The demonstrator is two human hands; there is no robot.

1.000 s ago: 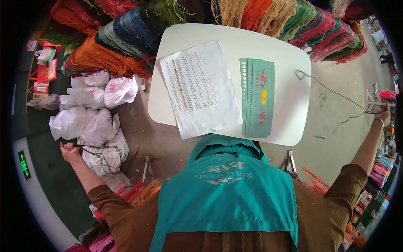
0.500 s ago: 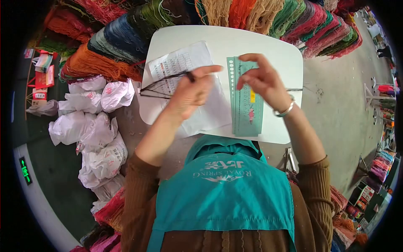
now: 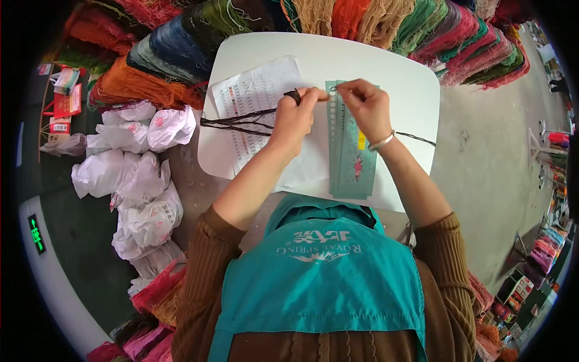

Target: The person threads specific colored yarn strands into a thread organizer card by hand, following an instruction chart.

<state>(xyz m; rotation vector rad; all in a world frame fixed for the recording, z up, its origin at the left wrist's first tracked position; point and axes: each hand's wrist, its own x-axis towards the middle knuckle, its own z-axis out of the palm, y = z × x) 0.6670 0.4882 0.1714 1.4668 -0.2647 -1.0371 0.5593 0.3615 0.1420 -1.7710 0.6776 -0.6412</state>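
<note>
Our left hand point(image 3: 295, 117) and right hand point(image 3: 362, 105) had come together over the green card point(image 3: 353, 151) on the tabletop point(image 3: 398, 66), both grips pinched shut on the dark thread point(image 3: 241, 119) at the card's top holes.

dark thread point(image 3: 241, 117), teal card point(image 3: 350, 151), white table point(image 3: 410, 90).

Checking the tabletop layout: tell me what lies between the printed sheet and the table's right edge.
In the head view, the stack of green punched cards lies there, right of the printed sheet, then bare white table.
</note>
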